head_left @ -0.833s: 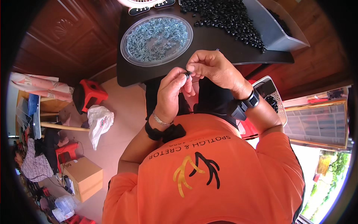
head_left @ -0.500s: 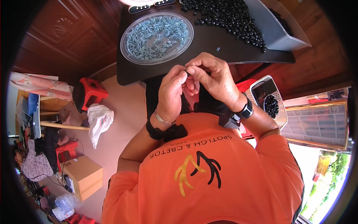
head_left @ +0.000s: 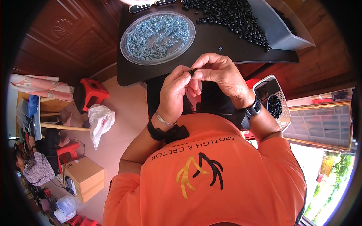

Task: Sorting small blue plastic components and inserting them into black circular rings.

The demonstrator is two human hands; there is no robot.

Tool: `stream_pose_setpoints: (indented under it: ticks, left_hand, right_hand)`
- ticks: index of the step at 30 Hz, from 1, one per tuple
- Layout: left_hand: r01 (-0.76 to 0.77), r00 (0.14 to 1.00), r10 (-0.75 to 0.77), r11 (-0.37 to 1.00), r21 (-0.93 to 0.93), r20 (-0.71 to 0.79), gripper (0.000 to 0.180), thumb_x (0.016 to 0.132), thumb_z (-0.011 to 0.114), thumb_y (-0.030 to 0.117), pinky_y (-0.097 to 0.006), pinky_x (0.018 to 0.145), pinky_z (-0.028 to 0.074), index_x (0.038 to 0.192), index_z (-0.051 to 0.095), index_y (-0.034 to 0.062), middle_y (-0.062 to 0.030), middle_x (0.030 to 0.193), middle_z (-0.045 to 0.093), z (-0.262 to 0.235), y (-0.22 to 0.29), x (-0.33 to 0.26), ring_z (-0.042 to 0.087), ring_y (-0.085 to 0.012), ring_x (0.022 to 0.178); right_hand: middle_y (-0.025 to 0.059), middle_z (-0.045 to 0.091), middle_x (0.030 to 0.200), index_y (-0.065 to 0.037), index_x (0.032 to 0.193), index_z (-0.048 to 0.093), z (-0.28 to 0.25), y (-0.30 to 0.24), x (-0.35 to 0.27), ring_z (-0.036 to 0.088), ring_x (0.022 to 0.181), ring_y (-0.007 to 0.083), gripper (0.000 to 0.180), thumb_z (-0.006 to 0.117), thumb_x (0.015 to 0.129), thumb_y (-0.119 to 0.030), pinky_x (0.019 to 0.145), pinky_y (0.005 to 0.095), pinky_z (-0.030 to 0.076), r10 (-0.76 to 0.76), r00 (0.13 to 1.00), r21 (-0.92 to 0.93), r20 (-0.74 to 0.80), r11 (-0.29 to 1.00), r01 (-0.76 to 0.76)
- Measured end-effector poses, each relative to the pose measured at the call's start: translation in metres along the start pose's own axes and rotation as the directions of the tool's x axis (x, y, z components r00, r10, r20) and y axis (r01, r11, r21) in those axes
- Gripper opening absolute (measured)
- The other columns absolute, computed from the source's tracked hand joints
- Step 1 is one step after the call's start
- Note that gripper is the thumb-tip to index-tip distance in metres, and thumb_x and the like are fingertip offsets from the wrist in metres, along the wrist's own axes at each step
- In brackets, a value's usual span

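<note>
Both hands barely shifted, left hand (head_left: 174, 92) and right hand (head_left: 218, 73) pinching one small black ring (head_left: 191, 71)

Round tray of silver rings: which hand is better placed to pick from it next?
Probably the left hand: the round tray lies ahead on its side. Both hands pinch a small black piece; the right hand sits nearer the black rings.

Light: bright daylight, strongest beyond the orange shirt (head_left: 226, 177), lower right, washed out | Shadows: soft under the dark table (head_left: 211, 41) | Focus: sharp centre | Edges: heavy fisheye bending, black vignette around
</note>
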State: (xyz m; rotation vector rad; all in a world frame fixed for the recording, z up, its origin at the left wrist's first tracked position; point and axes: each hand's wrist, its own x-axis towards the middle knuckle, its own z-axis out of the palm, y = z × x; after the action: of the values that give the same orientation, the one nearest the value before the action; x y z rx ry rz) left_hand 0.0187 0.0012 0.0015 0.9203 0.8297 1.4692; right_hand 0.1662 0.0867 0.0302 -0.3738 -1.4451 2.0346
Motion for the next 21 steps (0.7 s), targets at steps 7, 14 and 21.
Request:
stream_pose_setpoints:
  ticks: [7, 14, 21]
  left_hand:
    - [0.016, 1.0, -0.017, 1.0, -0.018, -0.017, 0.027, 0.097, 0.04, 0.026, -0.027, 0.065, 0.043, 0.095, 0.052, 0.0013, -0.0065, 0.076, 0.055, 0.0, -0.001, 0.001, 0.056, -0.0173, 0.069]
    - [0.004, 0.999, -0.004, 1.0, -0.001, -0.033, 0.027, 0.098, 0.039, 0.026, -0.027, 0.065, 0.043, 0.095, 0.052, 0.0019, -0.0061, 0.076, 0.054, 0.001, -0.003, 0.001, 0.056, -0.0166, 0.069]
    - [-0.028, 0.998, 0.019, 0.989, -0.146, -0.058, 0.026, 0.098, 0.038, 0.024, -0.029, 0.071, 0.045, 0.102, 0.051, 0.0021, -0.0073, 0.09, 0.056, -0.002, -0.013, 0.007, 0.056, -0.0163, 0.081]
  right_hand:
    - [0.0108, 0.065, 0.075, 0.003, 0.094, 0.062, 0.0, 0.007, 0.002, 0.063, 0.062, 0.0178, 0.011, 0.066, 0.089, -0.006, 0.056, 0.0305, 0.053, -0.053, 0.994, -0.003, -0.091, 0.999, 0.053]
    - [0.0092, 0.064, 0.075, 0.003, 0.094, 0.063, 0.007, 0.021, -0.003, 0.06, 0.059, 0.0144, 0.01, 0.066, 0.089, -0.005, 0.056, 0.0269, 0.052, -0.146, 0.979, -0.126, -0.142, 0.984, 0.128]
    - [0.0079, 0.062, 0.092, -0.002, 0.101, 0.065, 0.012, 0.03, -0.004, 0.062, 0.085, 0.0188, 0.03, 0.077, 0.073, -0.004, 0.073, 0.029, 0.052, -0.559, 0.827, -0.767, -0.054, 0.553, 0.324]
